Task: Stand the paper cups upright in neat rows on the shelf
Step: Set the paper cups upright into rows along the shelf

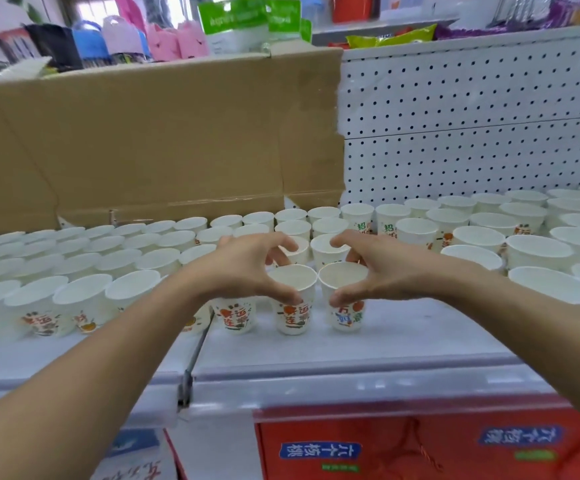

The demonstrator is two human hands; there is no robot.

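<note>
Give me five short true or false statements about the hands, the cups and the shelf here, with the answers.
1. The left hand grips a paper cup and the right hand grips a second cup. True.
2. The two gripped cups lie on their sides. False: both are upright, mouths up.
3. Brown cardboard stands behind the cups on the left. True.
4. The back panel on the right is solid wood. False: it is a white pegboard full of holes.
5. Red boxes sit below the shelf. True.
</note>
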